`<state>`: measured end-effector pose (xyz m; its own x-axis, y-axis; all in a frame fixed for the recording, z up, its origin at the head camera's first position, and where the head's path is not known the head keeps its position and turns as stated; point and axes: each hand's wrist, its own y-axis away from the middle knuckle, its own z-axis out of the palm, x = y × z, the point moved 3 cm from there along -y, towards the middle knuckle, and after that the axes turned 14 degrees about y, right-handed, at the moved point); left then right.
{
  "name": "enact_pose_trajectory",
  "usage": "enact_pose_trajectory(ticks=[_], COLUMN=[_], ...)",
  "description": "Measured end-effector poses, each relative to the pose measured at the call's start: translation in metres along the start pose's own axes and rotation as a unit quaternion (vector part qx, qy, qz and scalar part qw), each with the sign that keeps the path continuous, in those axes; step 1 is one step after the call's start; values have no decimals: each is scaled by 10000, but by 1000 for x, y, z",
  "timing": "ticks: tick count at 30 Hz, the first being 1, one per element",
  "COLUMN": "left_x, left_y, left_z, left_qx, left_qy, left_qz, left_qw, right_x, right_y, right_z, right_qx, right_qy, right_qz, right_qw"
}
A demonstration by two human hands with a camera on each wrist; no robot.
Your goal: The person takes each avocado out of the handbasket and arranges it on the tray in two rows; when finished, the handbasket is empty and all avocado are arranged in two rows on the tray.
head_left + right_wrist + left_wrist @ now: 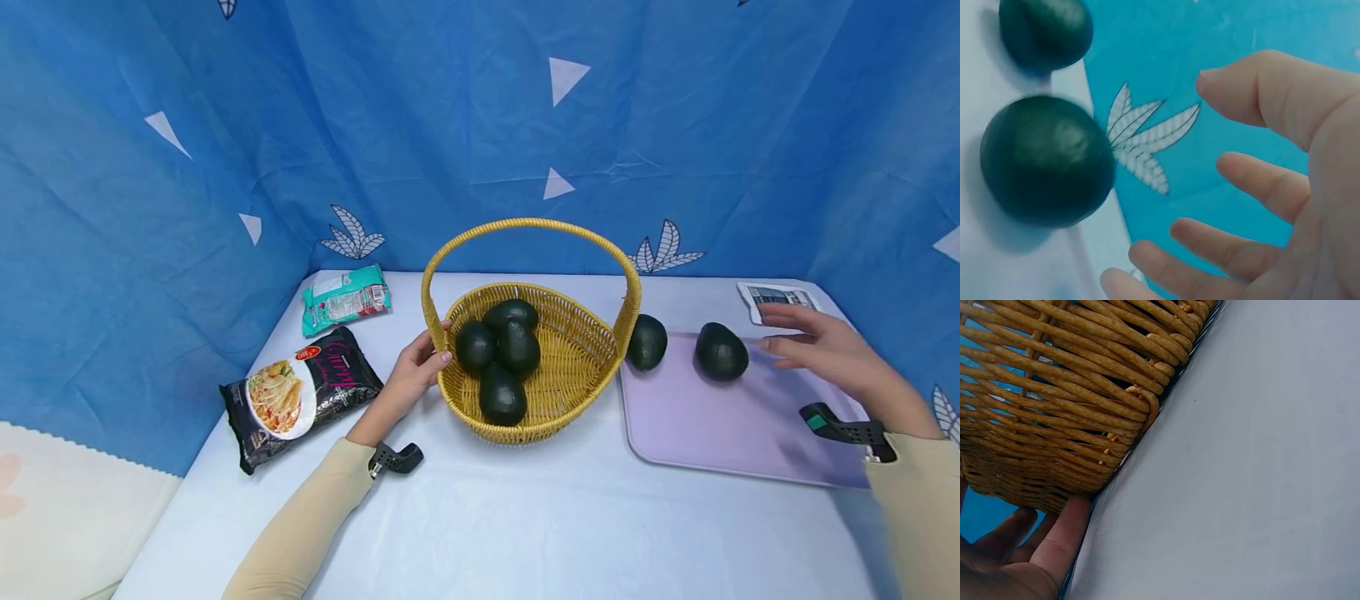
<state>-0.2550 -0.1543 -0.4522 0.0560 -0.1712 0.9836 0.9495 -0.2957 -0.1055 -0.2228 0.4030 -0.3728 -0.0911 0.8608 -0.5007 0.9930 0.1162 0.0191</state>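
A golden wicker basket (573, 396) with an arched handle holds several dark green avocados (502, 396) in its left part. My left hand (411, 367) holds the basket's left side by the handle's foot, thumb and fingers against the weave (1054, 437). Two more avocados are to the right: one (647, 342) beside the basket at the lilac tray's left edge, the other (722, 352) on the tray (720, 429). Above the tray's right part, my right hand (832, 346) hovers with fingers spread and nothing in it, apart from the nearer avocado (1047, 161).
Left of the basket lie a black noodle packet (303, 396) and a teal packet (347, 298). A white packet (780, 300) lies behind the tray. Blue patterned cloth (480, 125) walls in the back and sides of the white table (525, 517).
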Motion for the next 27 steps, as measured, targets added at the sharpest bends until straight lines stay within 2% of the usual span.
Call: enact_pose_trajectory(ticks=[6, 11, 15, 21, 27], left_x=[-1, -1, -1, -1, -1], left_y=[-1, -1, -1, -1, 0], left_z=[0, 0, 0, 0, -1], left_qx=[29, 63, 60, 72, 80], left_qy=[31, -22, 26, 27, -56], left_qz=[-23, -32, -33, -45, -96], left_qw=[10000, 10000, 10000, 10000, 9999], right_x=[-22, -56, -88, -129, -169], right_y=[12, 19, 23, 28, 30], right_z=[-10, -7, 4, 23, 41], right_qx=[108, 209, 242, -154, -436], right_qy=[219, 319, 380, 421, 314], right_qz=[-181, -804, -1432, -2039, -2835], right_qw=[9995, 9960, 9887, 9780, 9575])
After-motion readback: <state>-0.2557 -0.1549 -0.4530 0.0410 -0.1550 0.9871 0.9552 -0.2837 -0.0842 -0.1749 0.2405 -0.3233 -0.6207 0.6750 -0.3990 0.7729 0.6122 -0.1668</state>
